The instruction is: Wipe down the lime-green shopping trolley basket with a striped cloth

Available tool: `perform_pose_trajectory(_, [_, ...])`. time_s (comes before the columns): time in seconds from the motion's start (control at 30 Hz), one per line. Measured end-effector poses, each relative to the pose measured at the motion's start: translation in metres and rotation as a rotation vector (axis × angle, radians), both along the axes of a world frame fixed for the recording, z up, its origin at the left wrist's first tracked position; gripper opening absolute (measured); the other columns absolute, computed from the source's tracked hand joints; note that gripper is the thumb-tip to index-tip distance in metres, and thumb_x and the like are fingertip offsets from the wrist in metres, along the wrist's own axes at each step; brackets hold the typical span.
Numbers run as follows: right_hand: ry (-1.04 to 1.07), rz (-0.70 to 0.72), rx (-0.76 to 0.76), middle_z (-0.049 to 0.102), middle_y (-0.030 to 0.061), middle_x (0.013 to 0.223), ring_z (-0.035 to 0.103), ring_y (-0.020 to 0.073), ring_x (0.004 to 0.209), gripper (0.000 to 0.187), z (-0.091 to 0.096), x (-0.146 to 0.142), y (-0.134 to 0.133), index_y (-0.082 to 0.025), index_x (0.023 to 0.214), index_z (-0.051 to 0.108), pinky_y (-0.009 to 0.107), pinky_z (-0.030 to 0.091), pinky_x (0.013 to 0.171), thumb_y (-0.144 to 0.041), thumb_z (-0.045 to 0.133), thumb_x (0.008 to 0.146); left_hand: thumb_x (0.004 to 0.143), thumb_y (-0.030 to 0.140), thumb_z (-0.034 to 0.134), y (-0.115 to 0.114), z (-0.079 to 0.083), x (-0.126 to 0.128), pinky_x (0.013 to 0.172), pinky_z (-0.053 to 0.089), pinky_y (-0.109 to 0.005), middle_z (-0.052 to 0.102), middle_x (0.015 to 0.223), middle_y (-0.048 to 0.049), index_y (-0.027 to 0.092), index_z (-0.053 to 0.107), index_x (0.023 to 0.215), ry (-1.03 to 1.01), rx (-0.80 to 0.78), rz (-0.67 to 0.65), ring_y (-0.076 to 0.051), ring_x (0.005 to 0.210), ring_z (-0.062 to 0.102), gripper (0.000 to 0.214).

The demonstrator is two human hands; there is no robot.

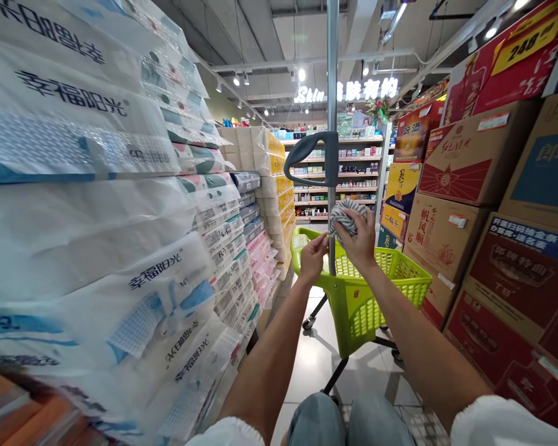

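In my right hand is a bunched grey-and-white striped cloth, pressed up against the metal pole of a wheeled shopping basket. My left hand is closed, its fingertips pinched at the pole just below the cloth; part of that grip is hidden. A dark grey loop handle sits on the pole above both hands. Below and behind them is the lime green basket, standing on dark legs with casters.
Plastic-wrapped packs of tissue paper are stacked high along the left. Printed cartons form a wall on the right. Shelves of small products stand at the aisle's far end. My knees are close to the basket over the tiled floor.
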State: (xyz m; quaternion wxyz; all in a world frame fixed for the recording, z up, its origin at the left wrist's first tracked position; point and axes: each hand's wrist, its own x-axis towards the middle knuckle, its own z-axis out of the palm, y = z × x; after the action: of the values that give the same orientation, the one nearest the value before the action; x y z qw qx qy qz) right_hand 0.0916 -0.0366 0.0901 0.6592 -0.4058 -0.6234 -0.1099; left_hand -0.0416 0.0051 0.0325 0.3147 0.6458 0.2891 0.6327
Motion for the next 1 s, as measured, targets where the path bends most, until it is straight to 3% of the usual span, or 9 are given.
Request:
perform_pose_trajectory(0.1, [-0.132,0.024,0.055,0.043,0.0097,0.13,0.04,0.0281,0.127,0.036,0.035,-0.002,0.009,-0.026,0.114,0.061,0.045,0.037,0.105,-0.047,0.052,0.086,0.074,0.047,0.069,0.006,0.016,0.004,0.079,0.054,-0.031,0.071,0.094,-0.0042,0.018,0.071,0.104,-0.235,-0.044,-0.103,-0.016,0.083,0.065,0.042])
perform_pose_trajectory(0.2, [-0.191,0.088,0.1,0.047,0.0102,0.123,0.045,0.0275,0.121,0.035,0.039,-0.005,0.026,-0.025,0.113,0.062,0.045,0.04,0.102,-0.045,0.052,0.087,0.068,0.042,0.074,0.012,0.031,0.003,0.072,0.052,-0.027,0.071,0.079,-0.002,0.016,0.074,0.092,-0.262,-0.049,-0.104,-0.013,0.071,0.062,0.035])
perform_pose_trajectory(0.27, [-0.21,0.13,0.095,0.049,0.0102,0.119,0.048,0.0267,0.115,0.034,0.025,-0.007,0.034,-0.024,0.113,0.062,0.044,0.043,0.099,-0.044,0.053,0.086,0.067,0.039,0.075,0.015,0.036,-0.001,0.068,0.05,-0.025,0.071,0.077,-0.0018,0.016,0.074,0.09,-0.24,-0.038,-0.084,-0.012,0.068,0.06,0.033])
perform_pose_trajectory(0.47, [-0.177,0.245,-0.067,0.05,0.0079,0.111,0.054,0.023,0.103,0.032,-0.05,-0.007,0.029,-0.027,0.113,0.06,0.042,0.048,0.091,-0.042,0.053,0.086,0.067,0.037,0.075,0.018,0.036,-0.01,0.069,0.048,-0.024,0.071,0.078,-0.0023,0.016,0.074,0.092,-0.24,-0.098,-0.127,-0.011,0.07,0.06,0.032])
perform_pose_trajectory(0.53, [-0.196,0.258,-0.112,0.05,0.0074,0.109,0.055,0.0225,0.1,0.032,-0.06,-0.006,0.025,-0.028,0.114,0.059,0.042,0.049,0.089,-0.043,0.052,0.087,0.067,0.038,0.075,0.017,0.037,-0.01,0.07,0.048,-0.024,0.071,0.078,-0.002,0.016,0.074,0.092,-0.248,-0.11,-0.145,-0.011,0.07,0.06,0.033])
perform_pose_trajectory(0.63, [-0.238,0.227,-0.091,0.049,0.0092,0.112,0.053,0.0243,0.104,0.034,-0.044,-0.006,0.025,-0.026,0.115,0.059,0.043,0.048,0.091,-0.043,0.051,0.087,0.068,0.039,0.074,0.015,0.039,-0.01,0.072,0.048,-0.025,0.071,0.082,-0.0021,0.017,0.074,0.094,-0.222,-0.088,-0.161,-0.011,0.073,0.061,0.034])
perform_pose_trajectory(0.83, [-0.133,0.103,0.077,0.044,0.0115,0.118,0.048,0.0257,0.112,0.038,0.031,-0.013,0.04,-0.022,0.115,0.058,0.043,0.042,0.099,-0.046,0.049,0.088,0.062,0.039,0.079,0.014,0.039,-0.006,0.076,0.051,-0.028,0.069,0.074,-0.0001,0.014,0.072,0.083,-0.277,-0.152,-0.207,-0.011,0.069,0.061,0.033])
perform_pose_trajectory(0.9, [-0.105,0.105,0.09,0.045,0.011,0.115,0.049,0.0251,0.11,0.038,0.037,-0.016,0.044,-0.021,0.114,0.058,0.043,0.042,0.098,-0.047,0.049,0.088,0.061,0.04,0.079,0.017,0.037,-0.006,0.077,0.052,-0.028,0.068,0.071,0.0004,0.014,0.071,0.08,-0.301,-0.166,-0.219,-0.01,0.067,0.06,0.033])
perform_pose_trajectory(1.0, [-0.091,0.155,0.059,0.046,0.0105,0.112,0.051,0.0246,0.108,0.037,0.019,-0.015,0.045,-0.022,0.113,0.057,0.042,0.043,0.097,-0.047,0.049,0.088,0.062,0.04,0.079,0.019,0.034,-0.007,0.077,0.052,-0.028,0.069,0.076,-0.001,0.014,0.072,0.086,-0.276,-0.124,-0.219,-0.011,0.07,0.061,0.036])
